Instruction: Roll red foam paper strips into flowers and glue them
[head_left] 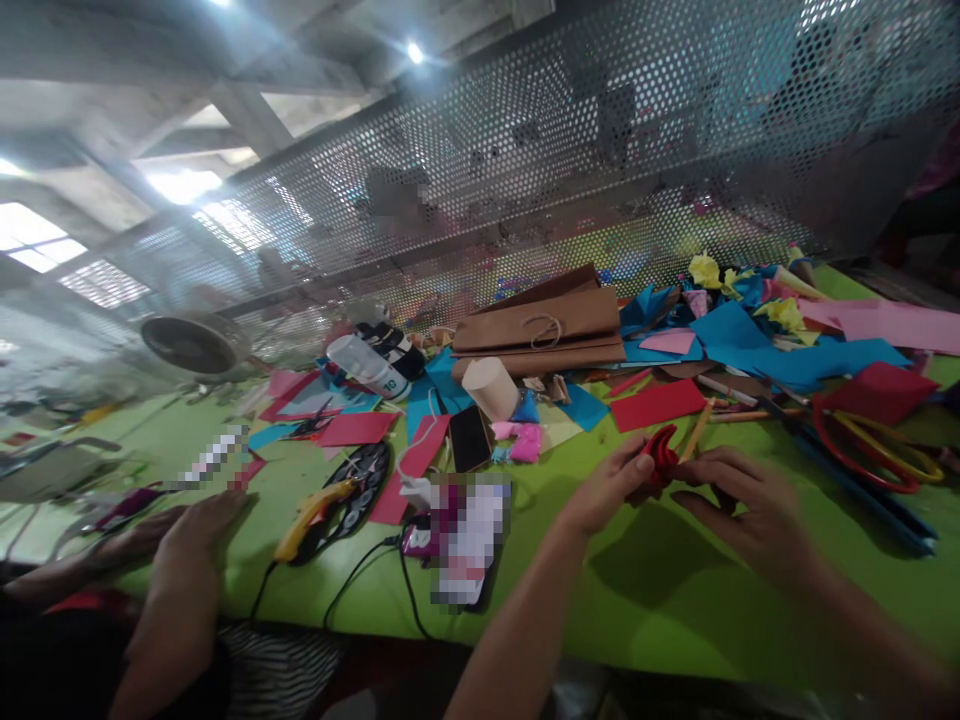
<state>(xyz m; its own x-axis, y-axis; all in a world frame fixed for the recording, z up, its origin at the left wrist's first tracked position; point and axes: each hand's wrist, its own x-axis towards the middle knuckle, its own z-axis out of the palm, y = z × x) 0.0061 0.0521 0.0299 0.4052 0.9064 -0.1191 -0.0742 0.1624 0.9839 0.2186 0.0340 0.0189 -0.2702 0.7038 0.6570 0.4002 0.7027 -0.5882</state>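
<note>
Desk (645, 620): green, beneath the cream roll (489, 390)
Red folded piece (661, 460): right of the roll, nearer the person
Left hand (611, 488): pinches the piece
Right hand (742, 500): fingers curled beside it; grip cannot be told

The left hand (626, 480) is hiding part of the folded red piece (661, 455), and the right hand (742, 495) is possibly touching it, too blurred to call! Pixel blocks are masking the nearer phone (474, 540). Shapes are smearing behind the perforated panel (480, 230), and the left edge is cutting off a co-worker's dark sleeve (52, 655).
</note>
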